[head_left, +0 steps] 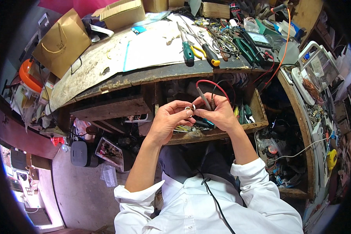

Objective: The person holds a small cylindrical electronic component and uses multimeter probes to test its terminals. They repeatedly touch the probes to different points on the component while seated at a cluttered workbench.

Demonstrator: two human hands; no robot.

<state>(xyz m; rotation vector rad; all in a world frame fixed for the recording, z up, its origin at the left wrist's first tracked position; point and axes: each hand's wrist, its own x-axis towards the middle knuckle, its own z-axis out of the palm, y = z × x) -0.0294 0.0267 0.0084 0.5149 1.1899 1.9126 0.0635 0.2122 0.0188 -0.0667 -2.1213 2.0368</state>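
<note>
Above an open wooden drawer [261,111], my two hands meet fingertip to fingertip. My left hand [169,120] is closed, pinching a small shiny part [189,109] between thumb and fingers; its exact kind is too small to tell. Closed opposite it, my right hand [219,113] has its thumb and fingertips at the same small part. A grey test probe [203,98] with a red lead [214,83] stands up between the right fingers, and a second dark probe [213,103] sits beside it. The probe tips are hidden by the fingers.
On the bench lie a green-handled screwdriver [188,52], a yellow-and-black screwdriver [210,54], large green-handled pliers [246,50] and an analog meter [258,39]. Boxes and a gold paper bag [64,43] stand behind. A waste bin [112,154] is on the floor at left.
</note>
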